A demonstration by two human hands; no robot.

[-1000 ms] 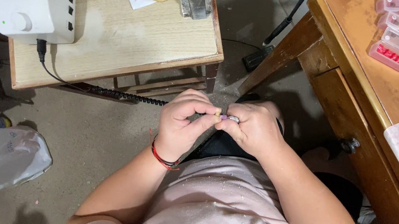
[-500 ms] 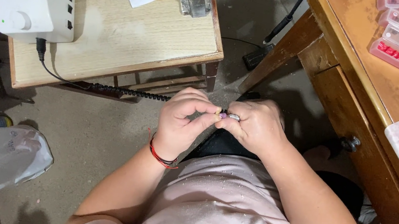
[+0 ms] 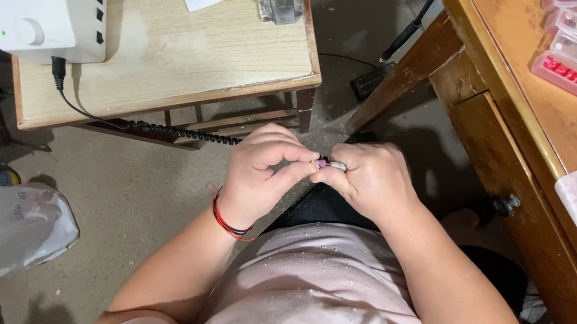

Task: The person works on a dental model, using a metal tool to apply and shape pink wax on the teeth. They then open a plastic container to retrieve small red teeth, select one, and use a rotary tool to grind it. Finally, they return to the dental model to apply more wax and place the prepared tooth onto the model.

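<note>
Both hands meet over the lap, fingertips together. Left hand [image 3: 260,173] pinches a tiny purple piece [image 3: 321,164] between thumb and forefinger. Right hand [image 3: 369,179] is closed around a slim silver handpiece [image 3: 338,165], tip pointing left at the piece. The handpiece's long axis runs left-right; the piece sits just at its tip, between the hands. A coiled cord [image 3: 187,133] trails left toward the white control box [image 3: 43,7] on the small wooden table [image 3: 191,50].
</note>
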